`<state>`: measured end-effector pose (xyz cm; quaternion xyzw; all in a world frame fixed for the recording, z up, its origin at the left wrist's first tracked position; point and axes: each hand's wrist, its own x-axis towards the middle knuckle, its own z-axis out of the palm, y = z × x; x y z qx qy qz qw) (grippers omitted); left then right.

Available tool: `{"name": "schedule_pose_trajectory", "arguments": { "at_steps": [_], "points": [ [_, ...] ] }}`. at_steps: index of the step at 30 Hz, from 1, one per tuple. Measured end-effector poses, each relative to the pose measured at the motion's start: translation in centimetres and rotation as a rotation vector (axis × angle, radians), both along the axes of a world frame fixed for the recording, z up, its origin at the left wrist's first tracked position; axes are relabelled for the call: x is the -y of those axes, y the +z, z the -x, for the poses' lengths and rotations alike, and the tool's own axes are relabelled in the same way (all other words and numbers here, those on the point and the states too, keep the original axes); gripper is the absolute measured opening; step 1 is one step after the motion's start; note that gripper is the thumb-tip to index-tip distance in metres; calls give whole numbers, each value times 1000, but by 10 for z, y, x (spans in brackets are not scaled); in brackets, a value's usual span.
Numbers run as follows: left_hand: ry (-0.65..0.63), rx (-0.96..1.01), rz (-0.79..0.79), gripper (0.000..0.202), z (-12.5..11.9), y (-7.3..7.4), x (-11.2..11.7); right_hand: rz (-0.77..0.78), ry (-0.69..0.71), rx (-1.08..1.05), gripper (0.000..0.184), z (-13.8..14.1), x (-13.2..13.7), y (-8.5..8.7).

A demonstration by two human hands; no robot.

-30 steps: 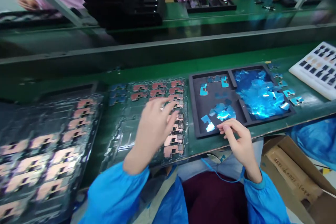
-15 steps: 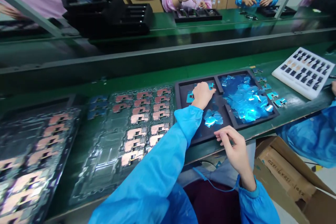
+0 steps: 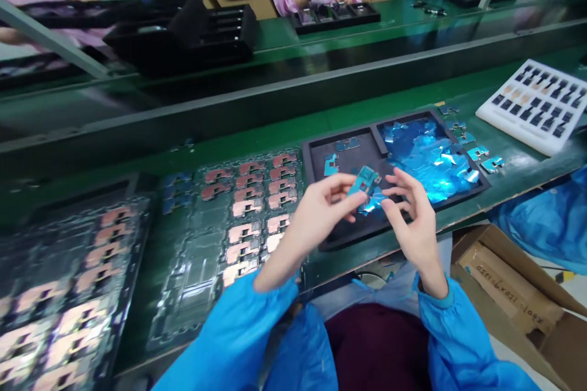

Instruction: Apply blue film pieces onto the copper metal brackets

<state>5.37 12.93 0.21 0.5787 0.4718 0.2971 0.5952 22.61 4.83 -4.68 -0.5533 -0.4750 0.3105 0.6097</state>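
1. Half a second ago the left hand (image 3: 323, 204) was down in the far right corner of the black tray's (image 3: 308, 162) left compartment; now it is nearer the worker, above that compartment, with thumb and fingers clamped on a circuit board (image 3: 367, 173).
2. The board is tilted in the air over the compartment, above a small heap of blue film (image 3: 372, 203).
3. A second ago a board lay in that far right corner; now the compartment shows two lying boards, one near its left edge (image 3: 331, 165) and one by its far edge (image 3: 347, 144).
4. The right hand (image 3: 413, 217) had its fingertips together at the tray's near edge; now its thumb and fingers are spread apart, just beside the held board. Whether a fingertip touches it cannot be told.
5. The divider stands right of the held board; beyond it, a big pile of film (image 3: 435, 165) fills most of the right compartment.
6. Bare tray floor shows between the two lying boards and the left hand.
7. A strip of green desk (image 3: 270, 134) runs along the tray's far edge.
8. Left of the tray, the see-through tray (image 3: 195, 250) sits close, leaving only a narrow gap; its left part is bare plastic.
9. Past the tray's right edge, more boards (image 3: 493, 164) lie before a white rack (image 3: 523, 122).
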Motion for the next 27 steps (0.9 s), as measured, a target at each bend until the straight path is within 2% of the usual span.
{"name": "schedule_pose_trajectory", "arguments": {
  "at_steps": [3, 7, 9, 12, 14, 17, 23, 27],
  "points": [
    [25, 18, 10, 24, 11, 1, 42, 59, 94, -80, 24, 12, -5, 6],
    [108, 14, -45, 16, 12, -5, 68, 72, 126, -156, 19, 27, -1, 5],
    [151, 12, -75, 16, 13, -8, 74, 36, 113, -103, 18, 31, 2, 3],
    [211, -4, -127, 21, 14, -11, 80, -12, 82, 6, 26, 33, 4, 0],
    [250, -3, -145, 22, 15, -13, 82, 5, 108, 2, 28, 34, 6, -1],
    [319, 13, -145, 24, 17, -16, 85, 46, 180, -49, 21, 37, 8, -2],
    [421, 124, -43, 19, 21, -25, 88, -3, 98, 54, 22, 44, 11, -6],
    [397, 198, 42, 22, 29, -28, 89, -53, 66, 130, 26, 43, 10, -8]
  ]
}}
